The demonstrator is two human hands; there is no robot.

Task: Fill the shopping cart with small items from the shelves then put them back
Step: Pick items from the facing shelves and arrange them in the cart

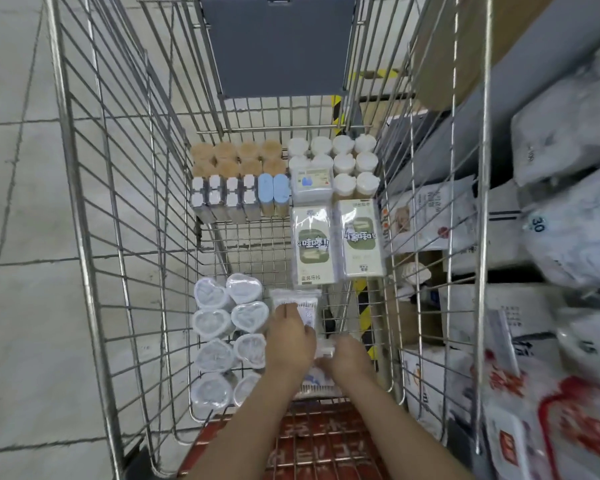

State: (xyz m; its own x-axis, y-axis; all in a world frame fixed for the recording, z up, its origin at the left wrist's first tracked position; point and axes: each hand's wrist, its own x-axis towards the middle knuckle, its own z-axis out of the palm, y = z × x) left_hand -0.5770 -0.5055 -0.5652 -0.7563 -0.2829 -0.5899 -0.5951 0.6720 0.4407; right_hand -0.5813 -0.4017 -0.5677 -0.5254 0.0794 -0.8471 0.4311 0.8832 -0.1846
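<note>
Both my hands are down in the wire cart (pixel 84 202), near end. Left hand (pixel 290 337) lies on a clear packet (pixel 297 303) on the cart floor, fingers curled over its edge. Right hand (pixel 349 355) touches a second pack (pixel 321 353); I cannot tell its grip. Heart-lidded tubs (pixel 229 327) sit just left; two green-labelled boxes (pixel 336 244) lie ahead.

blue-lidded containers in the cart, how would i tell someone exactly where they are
Look into the wire shopping cart at the far row of small items. Left of centre, the blue-lidded containers stand as a pair, between the grey-and-white boxes on their left and a white flat pack on their right. They alone have pale blue tops.
</note>
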